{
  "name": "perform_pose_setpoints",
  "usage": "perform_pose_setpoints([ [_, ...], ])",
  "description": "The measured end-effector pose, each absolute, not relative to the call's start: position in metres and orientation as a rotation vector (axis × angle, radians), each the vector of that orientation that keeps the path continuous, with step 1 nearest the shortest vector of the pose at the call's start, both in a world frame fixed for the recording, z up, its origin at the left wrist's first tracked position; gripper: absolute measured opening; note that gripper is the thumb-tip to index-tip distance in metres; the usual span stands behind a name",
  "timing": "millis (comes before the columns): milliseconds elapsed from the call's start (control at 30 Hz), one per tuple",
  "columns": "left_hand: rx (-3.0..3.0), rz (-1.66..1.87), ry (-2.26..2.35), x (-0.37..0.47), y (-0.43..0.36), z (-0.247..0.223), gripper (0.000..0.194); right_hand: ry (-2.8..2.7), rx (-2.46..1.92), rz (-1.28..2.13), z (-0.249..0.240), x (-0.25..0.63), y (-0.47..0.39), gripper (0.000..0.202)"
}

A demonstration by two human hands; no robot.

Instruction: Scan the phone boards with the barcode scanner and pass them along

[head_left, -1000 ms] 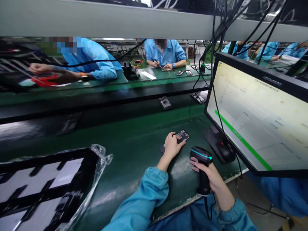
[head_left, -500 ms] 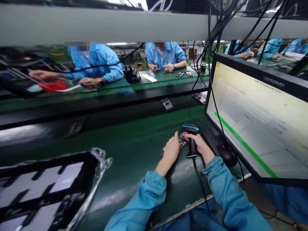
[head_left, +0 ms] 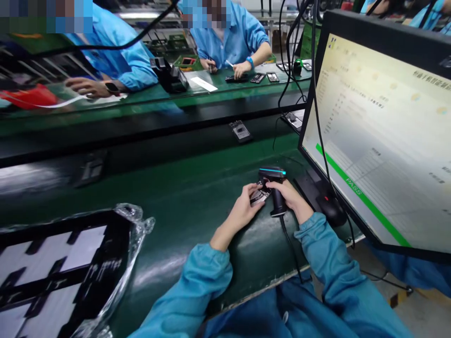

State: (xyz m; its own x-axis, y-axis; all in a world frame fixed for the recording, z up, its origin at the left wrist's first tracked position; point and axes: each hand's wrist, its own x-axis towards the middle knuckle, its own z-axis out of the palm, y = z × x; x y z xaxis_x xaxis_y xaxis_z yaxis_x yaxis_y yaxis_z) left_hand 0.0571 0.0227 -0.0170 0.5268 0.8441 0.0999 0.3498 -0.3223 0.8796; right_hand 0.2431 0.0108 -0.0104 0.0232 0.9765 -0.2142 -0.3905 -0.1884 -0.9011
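Note:
My left hand (head_left: 244, 206) grips a small phone-like circuit assembly (head_left: 260, 195) by its edges, low over the green bench. Right beside it, a black handheld scanner (head_left: 279, 202) with a lit blue strip stands upright, its head over the top end of the assembly. My right hand (head_left: 289, 196) is at the scanner, its thumb or finger reaching across the handle toward the assembly; its other fingers are partly hidden. A cable runs down from the scanner's handle.
A monitor (head_left: 384, 141) showing a green PASS bar stands at the right, with a black mouse (head_left: 331, 210) before it. A plastic-wrapped black tray (head_left: 116, 244) lies at the left. Another phone assembly (head_left: 240, 132) rests farther back. People in blue work across the bench (head_left: 169, 173).
The view has tipped downward. My left hand has changed its hold on the assembly, now pinching its sides, and more of the assembly's pale part shows.

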Motion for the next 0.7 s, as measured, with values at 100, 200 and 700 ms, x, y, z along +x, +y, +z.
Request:
perform_pose_setpoints([
  [100, 2.302, 0.673, 1.24, 0.056, 0.004, -0.024, 0.034, -0.741, -1.085, 1.455, -0.012, 0.241, 0.012, 0.033],
  [200, 2.443, 0.556, 1.413, 0.061, -0.005, -0.024, 0.035, -0.727, -1.077, 1.432, -0.004, 0.241, 0.013, 0.034],
  [700, 0.524, 1.089, 0.594, -0.03, 0.015, 0.026, 0.067, -1.08, -1.079, 1.892, 0.042, 0.149, -0.118, 0.029],
])
